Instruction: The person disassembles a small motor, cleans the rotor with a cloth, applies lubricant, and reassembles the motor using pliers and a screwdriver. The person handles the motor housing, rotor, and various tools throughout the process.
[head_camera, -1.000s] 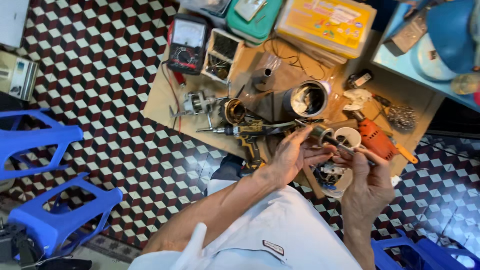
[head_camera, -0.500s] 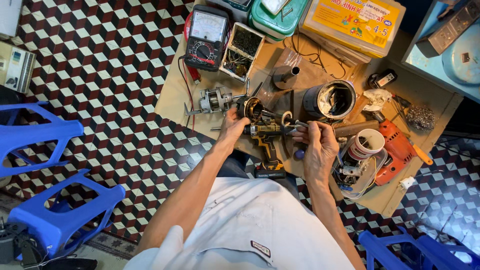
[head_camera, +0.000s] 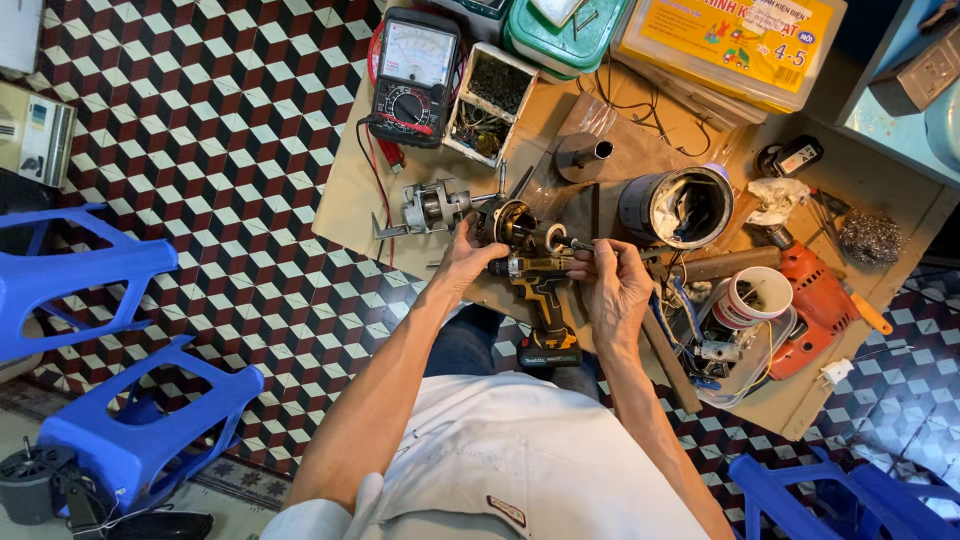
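On the low workboard (head_camera: 360, 215), mid-scene, near the seated person: left hand (head_camera: 470, 258) curled and closed on a round motor part with copper windings (head_camera: 515, 222), thumb and fingers gripping its near rim, apparently to keep it from turning. Right hand (head_camera: 615, 285) narrowed to a pinch at the part's right end, fingertips meeting on a small shaft or fastener there; exact item too small to tell. Cordless drill (head_camera: 540, 295) lying just below and between both hands, nose toward the left hand, handle and battery pointing near toward the lap, probably parked within reach. No hand on its trigger.

Left of the held part: a grey metal gear housing (head_camera: 432, 207), lying apart from it on the board. Far left: an analogue multimeter (head_camera: 413, 75), face up, red leads trailing down the board's left edge. Beside it, a small open box of loose parts (head_camera: 492, 100). Right of the hands: a dark cylindrical motor casing (head_camera: 675, 205), open end up, rag inside. Further right: a white cup (head_camera: 755, 297) amid wiring and an orange corded drill (head_camera: 820, 300), set aside toward the far-right edge. Blue plastic stools (head_camera: 100, 350) on the tiled floor, well apart to the left.
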